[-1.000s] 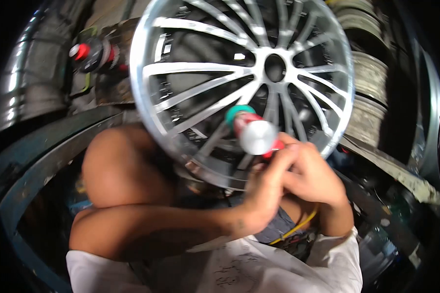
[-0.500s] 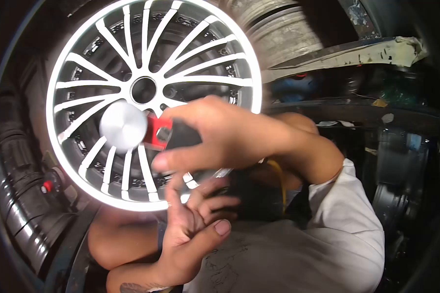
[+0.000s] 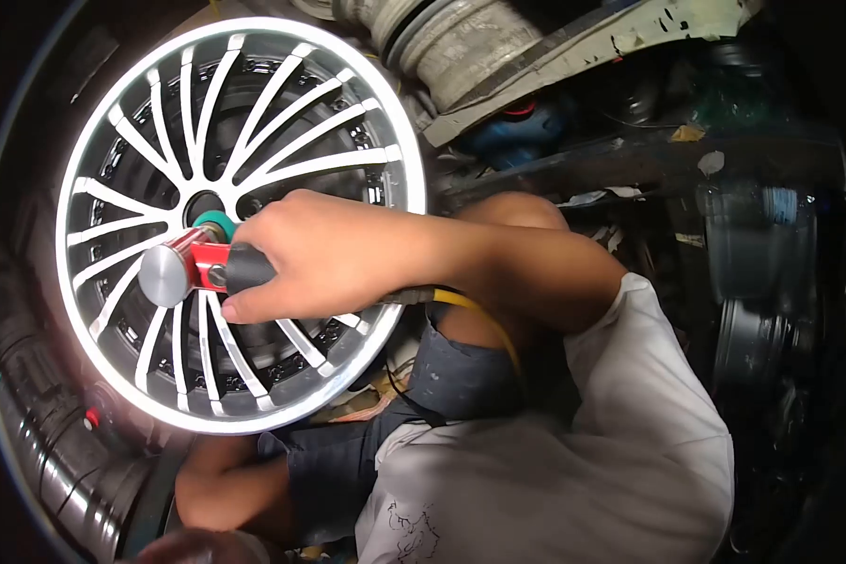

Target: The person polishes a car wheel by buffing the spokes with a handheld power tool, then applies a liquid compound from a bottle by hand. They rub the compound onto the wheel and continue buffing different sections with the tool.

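My right hand [image 3: 315,249] is wrapped round the black grip of a red air sander [image 3: 211,254] over the lower middle of a wheel rim [image 3: 414,174]. The sander has a round silver head, and its green pad sits near the centre bore. From behind the hand a yellow hose [image 3: 461,303] curves down toward my knee. The rim is round, with bright white-looking spokes and a shiny outer lip. At the bottom edge of the view, my left hand [image 3: 202,547] is dark, blurred and partly cut off, with its fingers hidden.
Another, dull grey wheel rim [image 3: 479,56] lies at the upper right beside a long pale strip [image 3: 611,56]. Dark shiny rims [image 3: 75,451] line the left side. A small red-capped item [image 3: 91,417] sits by the lower left. My knees are close to the near rim edge.
My left hand has dropped from beside the sander to the bottom edge. My right hand and sander have shifted left, the green pad now showing. The rim appears lower and further left in view.
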### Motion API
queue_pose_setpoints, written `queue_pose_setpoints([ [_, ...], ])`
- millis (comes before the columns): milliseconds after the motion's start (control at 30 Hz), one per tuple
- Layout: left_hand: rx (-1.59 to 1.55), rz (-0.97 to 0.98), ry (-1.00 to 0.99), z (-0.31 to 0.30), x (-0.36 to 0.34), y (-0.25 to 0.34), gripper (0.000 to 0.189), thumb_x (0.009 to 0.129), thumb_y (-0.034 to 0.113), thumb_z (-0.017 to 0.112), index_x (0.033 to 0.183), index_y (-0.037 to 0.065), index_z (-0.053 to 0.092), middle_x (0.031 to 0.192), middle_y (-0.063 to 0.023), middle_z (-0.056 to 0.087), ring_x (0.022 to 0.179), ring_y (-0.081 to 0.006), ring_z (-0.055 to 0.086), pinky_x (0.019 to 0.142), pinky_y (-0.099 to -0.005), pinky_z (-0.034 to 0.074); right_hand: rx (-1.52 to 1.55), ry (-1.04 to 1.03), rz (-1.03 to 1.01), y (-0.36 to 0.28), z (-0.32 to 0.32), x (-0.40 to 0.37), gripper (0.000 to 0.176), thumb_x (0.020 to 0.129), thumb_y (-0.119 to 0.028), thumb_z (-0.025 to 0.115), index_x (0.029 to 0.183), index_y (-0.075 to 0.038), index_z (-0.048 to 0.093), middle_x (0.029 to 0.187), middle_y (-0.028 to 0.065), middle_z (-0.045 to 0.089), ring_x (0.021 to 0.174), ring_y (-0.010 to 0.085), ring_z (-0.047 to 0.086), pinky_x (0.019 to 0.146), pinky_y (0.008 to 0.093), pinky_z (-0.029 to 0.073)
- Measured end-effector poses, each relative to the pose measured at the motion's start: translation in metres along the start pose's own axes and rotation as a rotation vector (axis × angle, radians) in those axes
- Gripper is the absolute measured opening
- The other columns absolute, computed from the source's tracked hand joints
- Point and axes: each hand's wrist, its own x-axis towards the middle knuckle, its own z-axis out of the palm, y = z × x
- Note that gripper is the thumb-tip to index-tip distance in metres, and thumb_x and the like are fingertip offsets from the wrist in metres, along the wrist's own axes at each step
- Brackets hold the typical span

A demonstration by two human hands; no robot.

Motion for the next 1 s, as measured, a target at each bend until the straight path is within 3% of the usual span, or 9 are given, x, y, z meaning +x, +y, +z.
queue_pose_setpoints([
  [100,-0.114,-0.198,0.078,0.032,-0.02,0.011,0.04,0.095,0.025,0.058,0.13,0.009,0.051,0.114,-0.0212,0.061,0.077,-0.0294,0.058,0.071,-0.0421,0.054,0.001,0.042,-0.113,0.005,0.003,-0.001,0.055,0.091,-0.047,0.076,0.101,0.006,0.07,0.069,0.0208,0.067,0.067,0.0352,0.071,0.064,0.0432,0.053],
  [200,-0.265,0.025,-0.121,0.084,-0.018,-0.002,0.053,0.093,0.023,0.065,0.143,0.018,0.046,0.104,-0.0101,0.067,0.07,-0.0246,0.058,0.068,-0.0391,0.056,0.057,0.02,-0.07,0.003,0.004,-0.002,0.055,0.091,-0.05,0.076,0.11,0.002,0.072,0.066,0.0158,0.066,0.063,0.0265,0.069,0.06,0.0392,0.05],
  [433,-0.576,-0.498,-0.448,0.095,-0.033,0.031,0.078,0.088,0.005,0.071,0.153,0.004,0.026,0.13,-0.0211,0.058,0.095,-0.0251,0.067,0.078,-0.0323,0.057,0.169,-0.073,0.139,-0.017,0.004,-0.005,0.051,0.092,-0.048,0.076,0.099,0.003,0.07,0.065,0.0139,0.067,0.062,0.0238,0.069,0.061,0.0377,0.052],
  [467,-0.65,-0.706,-0.389,0.105,-0.04,0.037,0.077,0.09,0.006,0.071,0.153,0.004,0.026,0.13,-0.0199,0.056,0.094,-0.0234,0.066,0.076,-0.0311,0.056,0.171,-0.082,0.14,-0.016,0.006,-0.003,0.051,0.092,-0.048,0.076,0.1,0.002,0.07,0.064,0.0131,0.066,0.062,0.0231,0.069,0.061,0.0369,0.052],
  [500,-0.728,-0.911,-0.296,0.114,-0.047,0.044,0.076,0.092,0.007,0.071,0.153,0.004,0.025,0.13,-0.0186,0.054,0.094,-0.0217,0.064,0.074,-0.0298,0.056,0.213,-0.122,0.203,-0.017,0.007,-0.004,0.048,0.095,-0.04,0.078,0.121,-0.001,0.07,0.071,-0.0012,0.065,0.057,0.0048,0.053,0.05,0.0251,0.041],
  [600,-1.123,-1.715,0.116,0.137,-0.041,0.038,0.074,0.101,0.016,0.067,0.154,0.003,0.016,0.13,-0.0141,0.048,0.108,-0.0173,0.057,0.08,-0.0277,0.053,0.164,-0.059,0.061,-0.005,0.015,-0.003,0.043,0.097,-0.029,0.076,0.126,0.0,0.065,0.083,0.001,0.066,0.068,0.0058,0.056,0.058,0.0236,0.046],
  [733,-1.373,-1.844,0.433,0.145,-0.038,0.029,0.087,0.105,0.036,0.065,0.154,0.0,0.003,0.128,-0.0149,0.048,0.119,-0.0171,0.054,0.1,-0.0319,0.045,0.065,-0.144,0.215,-0.016,0.015,0.004,0.034,0.095,-0.023,0.076,0.118,0.0,0.064,0.086,0.0027,0.065,0.076,0.0077,0.058,0.067,0.0259,0.048],
  [800,-1.279,-1.889,0.413,0.151,-0.034,0.03,0.091,0.105,0.046,0.063,0.153,-0.003,0.002,0.128,-0.0184,0.048,0.126,-0.0205,0.053,0.106,-0.035,0.044,0.042,-0.078,0.087,-0.006,0.024,0.007,0.037,0.094,-0.027,0.077,0.114,0.001,0.064,0.082,0.0109,0.069,0.072,0.0139,0.062,0.065,0.0326,0.049],
  [1000,-1.167,-1.901,0.211,0.164,-0.041,0.02,0.106,0.105,0.054,0.06,0.157,-0.009,-0.007,0.148,-0.0303,0.041,0.143,-0.0333,0.044,0.117,-0.0407,0.039,0.091,-0.096,0.218,-0.005,0.031,0.014,0.037,0.092,-0.028,0.08,0.112,0.0,0.066,0.079,0.0047,0.067,0.069,0.0094,0.056,0.063,0.0294,0.048],
])
